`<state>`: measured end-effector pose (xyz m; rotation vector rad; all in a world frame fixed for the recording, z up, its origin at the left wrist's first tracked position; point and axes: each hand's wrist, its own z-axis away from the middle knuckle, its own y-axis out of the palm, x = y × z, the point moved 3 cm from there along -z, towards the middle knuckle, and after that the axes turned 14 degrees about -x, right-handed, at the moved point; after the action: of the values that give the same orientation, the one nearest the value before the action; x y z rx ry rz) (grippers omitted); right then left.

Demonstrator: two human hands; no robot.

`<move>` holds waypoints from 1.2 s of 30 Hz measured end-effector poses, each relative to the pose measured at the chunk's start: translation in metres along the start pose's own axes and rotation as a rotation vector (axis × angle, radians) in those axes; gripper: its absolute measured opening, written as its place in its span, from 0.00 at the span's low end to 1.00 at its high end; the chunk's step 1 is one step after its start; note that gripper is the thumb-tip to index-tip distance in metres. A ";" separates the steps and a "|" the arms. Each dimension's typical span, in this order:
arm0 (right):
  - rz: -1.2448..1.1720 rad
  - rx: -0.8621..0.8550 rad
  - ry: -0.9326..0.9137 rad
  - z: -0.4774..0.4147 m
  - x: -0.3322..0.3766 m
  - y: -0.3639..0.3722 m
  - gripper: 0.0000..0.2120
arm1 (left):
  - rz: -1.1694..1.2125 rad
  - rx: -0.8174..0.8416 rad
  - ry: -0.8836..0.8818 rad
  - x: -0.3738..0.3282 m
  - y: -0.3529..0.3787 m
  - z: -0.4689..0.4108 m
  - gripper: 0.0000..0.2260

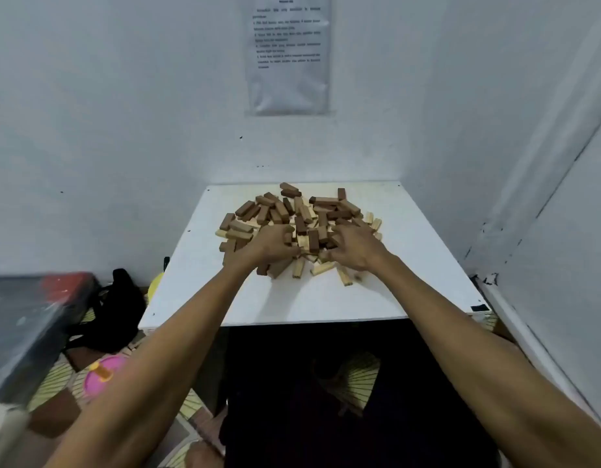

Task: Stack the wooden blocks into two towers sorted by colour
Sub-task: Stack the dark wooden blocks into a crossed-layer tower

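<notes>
Though the pile of blocks hides any grip, we see a black bag left of it, left hand curled into it, right hand spread, bent-fingered, over it.

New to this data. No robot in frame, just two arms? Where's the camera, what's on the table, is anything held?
There is no machine here: a person does the task with bare hands. The single picture comes from a wide-angle camera worn on the person's head, looking forward and down. That is why the view reads as the person's own.

The left hand and the right hand both reach into the near side of a loose pile of wooden blocks. Dark brown and pale blocks are mixed in it. The pile lies on a white table set in a corner.

The fingers of both hands are curled among the blocks, but the picture does not show whether either grip has closed on one. No tower is started yet.

A printed sheet hangs on the wall behind, too blurred to read.
</notes>
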<state>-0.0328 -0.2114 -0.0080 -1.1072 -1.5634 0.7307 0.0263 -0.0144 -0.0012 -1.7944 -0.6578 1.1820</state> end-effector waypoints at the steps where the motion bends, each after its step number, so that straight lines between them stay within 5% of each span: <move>1: -0.006 0.004 0.015 0.002 -0.003 0.004 0.24 | 0.003 -0.004 0.003 0.002 0.003 0.001 0.21; 5: 0.074 0.028 0.091 0.015 -0.021 0.030 0.42 | -0.073 -0.026 -0.005 0.019 0.022 0.008 0.22; 9: 0.106 0.012 0.142 0.023 -0.034 0.054 0.51 | -0.299 0.031 -0.080 0.049 0.046 0.016 0.39; 24: 0.001 -0.220 0.084 -0.069 -0.039 0.096 0.51 | -0.348 -0.258 0.003 0.091 0.067 -0.057 0.49; 36: 0.018 -0.207 0.069 -0.148 -0.063 0.110 0.42 | -0.317 -0.308 0.086 0.110 0.076 -0.138 0.42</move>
<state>0.1423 -0.2390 -0.0885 -1.2853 -1.5985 0.5449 0.1947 -0.0155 -0.0934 -1.8914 -1.0743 0.8188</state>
